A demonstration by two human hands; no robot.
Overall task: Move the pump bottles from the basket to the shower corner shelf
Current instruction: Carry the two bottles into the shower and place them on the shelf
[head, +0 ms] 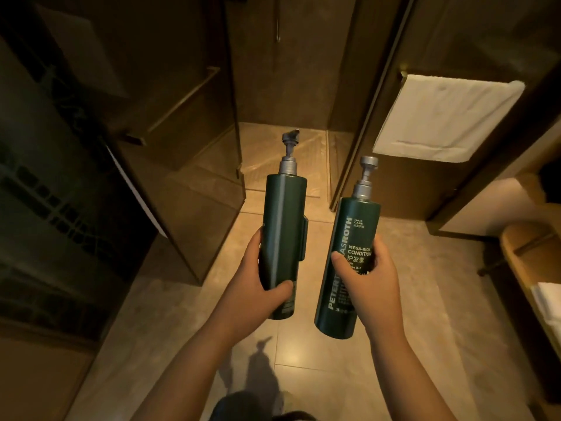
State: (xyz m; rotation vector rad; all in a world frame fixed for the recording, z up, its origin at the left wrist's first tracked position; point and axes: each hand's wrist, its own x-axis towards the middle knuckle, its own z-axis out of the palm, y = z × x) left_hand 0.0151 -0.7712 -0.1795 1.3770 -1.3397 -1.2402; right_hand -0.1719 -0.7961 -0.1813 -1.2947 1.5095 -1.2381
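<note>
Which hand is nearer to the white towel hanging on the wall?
Right. The right hand, holding the labelled bottle, is below and left of the towel. The left hand, holding the other bottle, is farther left.

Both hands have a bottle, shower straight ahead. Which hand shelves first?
Left, probably. The left hand holds its bottle farther forward, its pump top already over the shower floor. The right hand and its bottle sit beside the glass door. No shelf is visible, so this is tentative.
</note>
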